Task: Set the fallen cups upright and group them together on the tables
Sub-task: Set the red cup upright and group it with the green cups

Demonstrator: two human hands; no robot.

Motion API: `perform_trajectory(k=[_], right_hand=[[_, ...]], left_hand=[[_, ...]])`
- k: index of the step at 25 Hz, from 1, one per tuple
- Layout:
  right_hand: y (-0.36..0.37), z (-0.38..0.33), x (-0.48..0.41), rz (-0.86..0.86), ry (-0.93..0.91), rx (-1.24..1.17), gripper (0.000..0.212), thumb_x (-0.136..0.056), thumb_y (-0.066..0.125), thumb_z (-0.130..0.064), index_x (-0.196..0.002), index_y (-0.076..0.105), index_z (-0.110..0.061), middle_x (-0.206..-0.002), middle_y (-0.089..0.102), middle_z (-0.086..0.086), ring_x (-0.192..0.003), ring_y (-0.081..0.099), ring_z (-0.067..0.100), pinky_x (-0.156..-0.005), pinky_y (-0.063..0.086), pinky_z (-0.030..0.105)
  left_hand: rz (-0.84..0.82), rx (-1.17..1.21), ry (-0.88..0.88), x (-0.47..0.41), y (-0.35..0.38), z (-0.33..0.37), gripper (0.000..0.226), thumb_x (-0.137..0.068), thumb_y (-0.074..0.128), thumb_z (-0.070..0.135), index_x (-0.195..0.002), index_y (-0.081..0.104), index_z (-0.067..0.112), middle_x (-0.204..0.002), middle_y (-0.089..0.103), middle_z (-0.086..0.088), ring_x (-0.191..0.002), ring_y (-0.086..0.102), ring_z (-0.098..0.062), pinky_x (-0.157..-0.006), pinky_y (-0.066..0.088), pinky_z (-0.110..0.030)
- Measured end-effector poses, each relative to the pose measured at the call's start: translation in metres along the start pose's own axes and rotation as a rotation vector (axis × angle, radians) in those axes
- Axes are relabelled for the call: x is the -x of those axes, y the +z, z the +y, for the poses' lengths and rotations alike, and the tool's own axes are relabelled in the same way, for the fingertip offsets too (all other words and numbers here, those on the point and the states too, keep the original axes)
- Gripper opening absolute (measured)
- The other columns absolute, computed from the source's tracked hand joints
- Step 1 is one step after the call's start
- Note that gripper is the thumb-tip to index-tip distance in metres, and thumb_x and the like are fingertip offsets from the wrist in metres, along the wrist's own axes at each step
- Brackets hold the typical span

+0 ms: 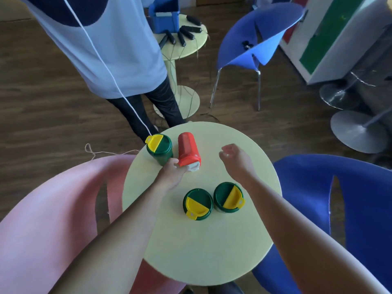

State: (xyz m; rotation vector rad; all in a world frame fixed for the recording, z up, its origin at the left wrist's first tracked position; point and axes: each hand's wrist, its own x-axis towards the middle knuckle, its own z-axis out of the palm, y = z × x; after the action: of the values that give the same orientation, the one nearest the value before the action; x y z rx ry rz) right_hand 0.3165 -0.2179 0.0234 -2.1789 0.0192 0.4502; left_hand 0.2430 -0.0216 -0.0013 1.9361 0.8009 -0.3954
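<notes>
1. Two upright green cups with yellow lids (198,204) (228,197) stand side by side on the round table (201,251).
2. Left hand (171,174) touches the fallen red cup (187,148) at its lid end; whether it grips, I cannot tell.
3. Right hand (235,159) hovers, fingers loosely curled, holding nothing.
4. A third green cup (159,148) stands just left of the red one.

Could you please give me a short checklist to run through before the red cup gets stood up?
1. Left hand on the red cup: fingers touch its lid end, full grip not seen; cannot tell.
2. Red cup upright: lying on its side; not ok.
3. Right hand free to help: open, empty, above the table; ok.
4. Room beside the red cup: far green cup stands very close on its left; not ok.
5. Two near green cups upright and grouped: ok.
6. Red cup's white lid closed: cannot tell.
</notes>
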Motion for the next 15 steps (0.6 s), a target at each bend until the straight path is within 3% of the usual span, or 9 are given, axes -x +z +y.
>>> perform_trajectory(k=[3,5,10,14,15], right_hand=[[0.016,-0.010,-0.038,-0.199,0.008,0.072,0.035,-0.095,0.055,-0.030,-0.127,0.061,-0.018,-0.123,0.068,0.007,-0.097,0.060,0.022,-0.074,0.043,0.026],[0.030,-0.011,-0.055,-0.307,0.055,0.081,0.040,-0.096,0.054,-0.030,-0.134,0.057,-0.018,-0.124,0.066,0.007,-0.093,0.057,0.021,-0.074,0.043,0.026],[0.066,-0.004,-0.088,-0.422,0.206,-0.020,0.052,-0.095,0.052,-0.038,-0.140,0.050,-0.012,-0.121,0.065,0.009,-0.109,0.062,0.028,-0.096,0.051,0.041],[0.067,0.003,-0.105,-0.407,0.260,-0.008,0.047,-0.090,0.053,-0.046,-0.099,0.067,-0.003,-0.095,0.068,0.015,-0.082,0.062,0.031,-0.083,0.054,0.040],[0.063,0.004,-0.105,-0.404,0.284,-0.033,0.049,-0.089,0.054,-0.050,-0.092,0.068,-0.003,-0.093,0.071,0.016,-0.080,0.064,0.031,-0.085,0.057,0.042]], left_hand=[[0.023,0.130,-0.148,-0.024,0.009,-0.002,0.077,-0.077,0.053,0.061,-0.135,0.052,0.011,-0.130,0.060,-0.017,-0.118,0.058,-0.033,-0.084,0.044,-0.037],[0.048,0.221,-0.235,-0.039,0.017,-0.005,0.074,-0.081,0.050,0.066,-0.130,0.055,0.011,-0.126,0.060,-0.021,-0.117,0.058,-0.037,-0.084,0.048,-0.036],[0.035,0.504,-0.356,-0.053,0.032,-0.002,0.068,-0.085,0.056,0.066,-0.135,0.050,0.022,-0.132,0.055,-0.003,-0.120,0.054,-0.027,-0.068,0.051,-0.033],[0.098,0.370,-0.220,-0.053,0.042,0.008,0.048,-0.086,0.063,0.053,-0.117,0.056,0.018,-0.120,0.063,-0.007,-0.102,0.059,-0.022,-0.084,0.053,-0.040],[0.130,0.318,-0.161,-0.051,0.042,0.013,0.042,-0.086,0.066,0.049,-0.114,0.056,0.019,-0.117,0.064,-0.006,-0.099,0.060,-0.021,-0.087,0.051,-0.040]])
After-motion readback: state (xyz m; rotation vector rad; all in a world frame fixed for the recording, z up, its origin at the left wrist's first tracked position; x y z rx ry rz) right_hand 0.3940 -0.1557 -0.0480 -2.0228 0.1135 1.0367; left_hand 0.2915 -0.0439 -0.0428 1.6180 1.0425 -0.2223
